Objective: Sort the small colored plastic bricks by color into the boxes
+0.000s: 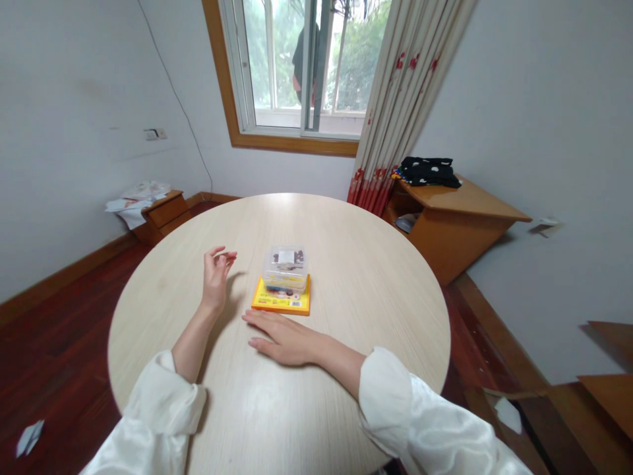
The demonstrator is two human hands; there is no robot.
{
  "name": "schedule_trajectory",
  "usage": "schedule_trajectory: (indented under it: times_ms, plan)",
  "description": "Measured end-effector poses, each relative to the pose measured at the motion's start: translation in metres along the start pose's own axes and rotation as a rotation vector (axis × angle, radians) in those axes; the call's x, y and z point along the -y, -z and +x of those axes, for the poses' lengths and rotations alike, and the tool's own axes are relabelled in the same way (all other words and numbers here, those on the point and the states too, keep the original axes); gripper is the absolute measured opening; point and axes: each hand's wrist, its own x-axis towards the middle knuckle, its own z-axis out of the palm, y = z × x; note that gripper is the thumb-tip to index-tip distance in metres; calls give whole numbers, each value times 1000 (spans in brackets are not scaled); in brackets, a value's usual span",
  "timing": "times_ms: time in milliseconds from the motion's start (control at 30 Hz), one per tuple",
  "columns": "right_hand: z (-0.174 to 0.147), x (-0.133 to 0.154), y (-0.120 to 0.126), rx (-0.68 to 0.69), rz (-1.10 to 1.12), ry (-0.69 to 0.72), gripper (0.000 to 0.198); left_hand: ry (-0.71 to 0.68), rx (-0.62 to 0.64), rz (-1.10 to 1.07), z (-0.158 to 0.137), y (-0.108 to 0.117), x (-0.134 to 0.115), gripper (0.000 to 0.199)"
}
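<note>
A clear plastic box (285,264) with small dark and yellow pieces inside sits on the back part of a flat yellow-and-orange box (279,303), which has print and a barcode on top. To the left of both, my left hand (216,277) is raised over the table, its fingers loosely curled and apart, with nothing in them. My right hand (284,338) is in front of the yellow box, palm down and fingers stretched out to the left. It holds nothing; I cannot tell whether its fingertips touch the box edge.
Both boxes rest on a round pale wooden table (366,264). Behind it are a window (306,66) and a curtain (395,99). A wooden cabinet (459,224) with dark folded cloth (429,171) stands back right, a small cabinet (168,214) with papers back left.
</note>
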Motion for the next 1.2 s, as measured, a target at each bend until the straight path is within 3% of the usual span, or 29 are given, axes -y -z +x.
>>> schedule_trajectory:
  times_ms: [367, 533, 767, 1200]
  plan:
    - [16, -49, 8, -158, 38, -128, 60, -16, -25, 36, 0, 0, 2, 34]
    - [18, -67, 30, -258, 42, -207, 65, -7, -37, 64, 0, 0, 4, 32]
    - [15, -105, 66, -464, 14, -284, 67, 97, -139, 269, 6, 2, 14, 19]
    - [-12, -156, 119, -603, -109, -458, 69, 177, -134, 367, 3, -1, 5, 14]
